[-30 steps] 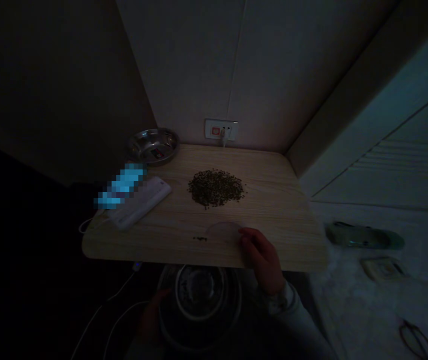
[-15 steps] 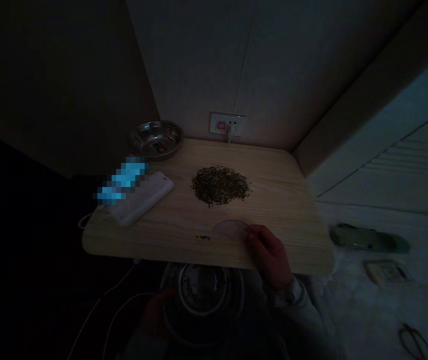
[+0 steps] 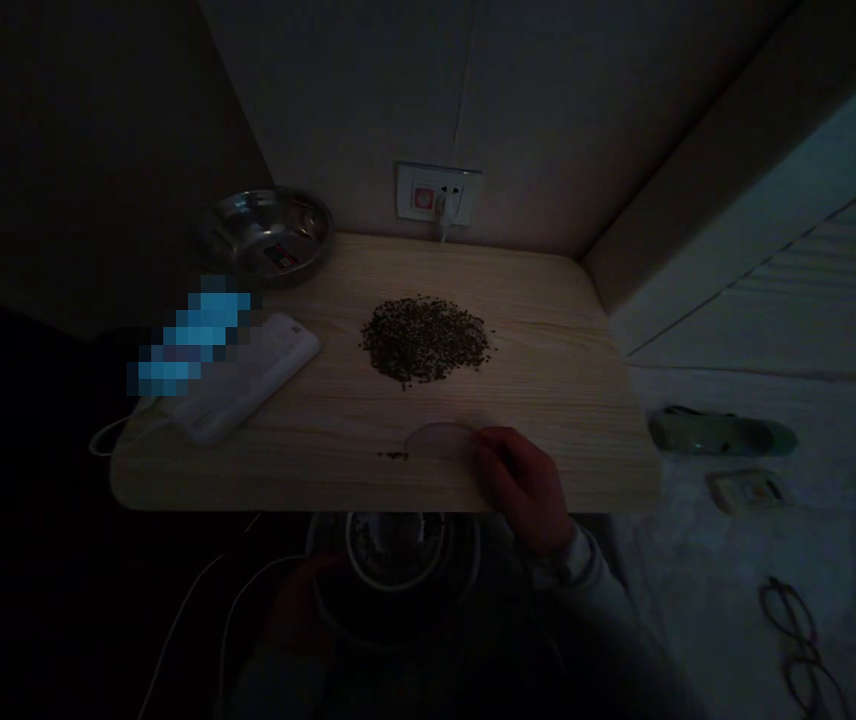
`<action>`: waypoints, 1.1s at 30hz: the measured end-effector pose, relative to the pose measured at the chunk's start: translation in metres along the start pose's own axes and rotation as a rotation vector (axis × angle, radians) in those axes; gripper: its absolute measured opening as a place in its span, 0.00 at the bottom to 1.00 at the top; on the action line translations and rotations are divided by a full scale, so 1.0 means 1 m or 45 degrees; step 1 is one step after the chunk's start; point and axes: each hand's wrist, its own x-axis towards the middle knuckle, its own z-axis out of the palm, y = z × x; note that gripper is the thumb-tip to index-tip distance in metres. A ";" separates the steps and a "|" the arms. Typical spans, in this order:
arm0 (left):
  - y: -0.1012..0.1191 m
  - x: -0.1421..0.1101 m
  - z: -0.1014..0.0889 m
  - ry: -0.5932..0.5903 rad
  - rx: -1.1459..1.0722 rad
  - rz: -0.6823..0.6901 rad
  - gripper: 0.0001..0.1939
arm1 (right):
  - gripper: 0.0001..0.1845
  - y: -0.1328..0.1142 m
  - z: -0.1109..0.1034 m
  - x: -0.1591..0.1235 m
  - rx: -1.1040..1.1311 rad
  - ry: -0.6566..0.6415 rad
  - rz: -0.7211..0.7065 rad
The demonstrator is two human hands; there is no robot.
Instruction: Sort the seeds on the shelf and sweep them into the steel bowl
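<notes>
My right hand point(image 3: 525, 485) is closed in a pinch on the edge of a thin, clear, rounded plastic piece point(image 3: 439, 438), held low over the wooden tabletop point(image 3: 563, 400). The piece's left edge meets a small line of dark grains point(image 3: 392, 456). Behind it lies a wide heap of small dark grains or seeds point(image 3: 424, 340). Below the table's front edge, my left hand point(image 3: 304, 600) is at the left rim of a round basin point(image 3: 470, 575). A smaller white-rimmed bowl point(image 3: 398, 585) sits inside that basin. Darkness hides most left fingers.
A metal bowl point(image 3: 248, 240) stands at the back left corner. A lit, blurred-out screen point(image 3: 188, 345) and a white power bank point(image 3: 248, 385) with a cable lie at the left. Behind is a wall socket point(image 3: 439, 197). A green case point(image 3: 724, 432) and glasses point(image 3: 792, 625) lie at right.
The view has shifted, so the tabletop appears higher and further left. My right hand has moved the clear piece slightly left against the small line of grains. The left hand stays at the basin.
</notes>
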 end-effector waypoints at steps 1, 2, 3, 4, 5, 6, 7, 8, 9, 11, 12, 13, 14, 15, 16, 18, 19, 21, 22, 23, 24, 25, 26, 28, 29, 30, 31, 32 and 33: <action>0.000 0.000 0.000 0.005 0.000 -0.014 0.14 | 0.09 0.000 0.000 0.000 -0.008 0.004 -0.003; 0.001 0.000 0.000 0.014 0.008 -0.056 0.15 | 0.08 0.000 -0.001 0.000 -0.016 0.009 -0.008; 0.002 -0.001 0.001 0.027 0.008 -0.094 0.15 | 0.08 0.000 -0.001 0.000 -0.024 0.014 -0.014; 0.003 -0.003 0.002 0.053 0.015 -0.122 0.16 | 0.08 0.000 -0.002 0.000 -0.029 0.016 -0.019; 0.004 -0.006 0.004 0.078 0.010 -0.139 0.17 | 0.08 0.000 -0.003 0.000 -0.032 0.015 -0.024; 0.004 -0.008 0.006 0.081 -0.003 -0.137 0.16 | 0.07 0.000 -0.003 -0.001 -0.033 0.015 -0.031; 0.005 -0.011 0.008 0.080 -0.016 -0.139 0.16 | 0.07 0.000 -0.004 -0.002 -0.033 0.011 -0.034; 0.005 -0.013 0.010 0.076 -0.028 -0.142 0.16 | 0.06 0.000 -0.004 -0.003 -0.033 0.005 -0.033; 0.005 -0.015 0.012 0.072 -0.039 -0.146 0.15 | 0.06 -0.001 -0.004 -0.005 -0.032 0.004 -0.030; 0.005 -0.017 0.014 0.074 -0.043 -0.180 0.16 | 0.05 -0.004 -0.003 -0.010 -0.035 -0.001 -0.020; 0.005 -0.017 0.015 0.072 -0.036 -0.207 0.16 | 0.05 -0.007 -0.002 -0.014 -0.038 -0.009 -0.017; 0.004 -0.017 0.015 0.073 -0.028 -0.220 0.16 | 0.04 -0.010 0.000 -0.019 -0.041 -0.027 -0.020; 0.004 -0.017 0.015 0.078 -0.021 -0.216 0.17 | 0.03 -0.014 0.002 -0.024 -0.046 -0.055 -0.029; 0.004 -0.016 0.014 0.087 -0.016 -0.198 0.17 | 0.02 -0.018 0.004 -0.029 -0.050 -0.091 -0.043; 0.003 -0.015 0.013 0.096 -0.014 -0.165 0.17 | 0.01 -0.021 0.007 -0.034 -0.060 -0.135 -0.051; 0.002 -0.013 0.012 0.114 -0.023 -0.089 0.18 | 0.01 -0.028 0.012 -0.043 -0.081 -0.205 -0.024; 0.002 -0.012 0.011 0.109 -0.025 -0.079 0.18 | 0.01 -0.031 0.015 -0.046 -0.084 -0.236 0.007; 0.003 -0.010 0.011 0.073 -0.034 -0.124 0.18 | 0.02 -0.035 0.019 -0.052 -0.075 -0.288 0.079; 0.003 -0.009 0.011 0.057 -0.043 -0.155 0.18 | 0.02 -0.037 0.020 -0.054 -0.068 -0.317 0.112; 0.003 -0.008 0.011 0.045 -0.048 -0.187 0.18 | 0.02 -0.038 0.021 -0.055 -0.063 -0.342 0.142; 0.003 -0.008 0.011 0.041 -0.048 -0.210 0.18 | 0.02 -0.038 0.022 -0.055 -0.062 -0.367 0.172; 0.003 -0.007 0.010 0.042 -0.041 -0.216 0.18 | 0.02 -0.039 0.023 -0.056 -0.064 -0.386 0.200; 0.002 -0.006 0.010 0.048 -0.028 -0.202 0.18 | 0.03 -0.039 0.024 -0.055 -0.067 -0.397 0.225; 0.001 -0.006 0.008 0.050 -0.014 -0.145 0.16 | 0.04 -0.040 0.025 -0.055 -0.083 -0.398 0.251; 0.000 -0.006 0.007 0.045 -0.011 -0.110 0.16 | 0.04 -0.040 0.026 -0.055 -0.093 -0.395 0.252; 0.000 -0.006 0.005 0.043 -0.010 -0.074 0.15 | 0.04 -0.040 0.025 -0.055 -0.103 -0.389 0.244; -0.001 -0.005 0.004 0.046 -0.002 -0.055 0.14 | 0.05 -0.040 0.024 -0.054 -0.118 -0.382 0.230; -0.001 -0.004 0.002 0.050 0.015 -0.056 0.13 | 0.05 -0.039 0.022 -0.054 -0.137 -0.372 0.210; -0.001 -0.003 0.001 0.047 0.026 -0.053 0.12 | 0.05 -0.038 0.019 -0.053 -0.162 -0.357 0.184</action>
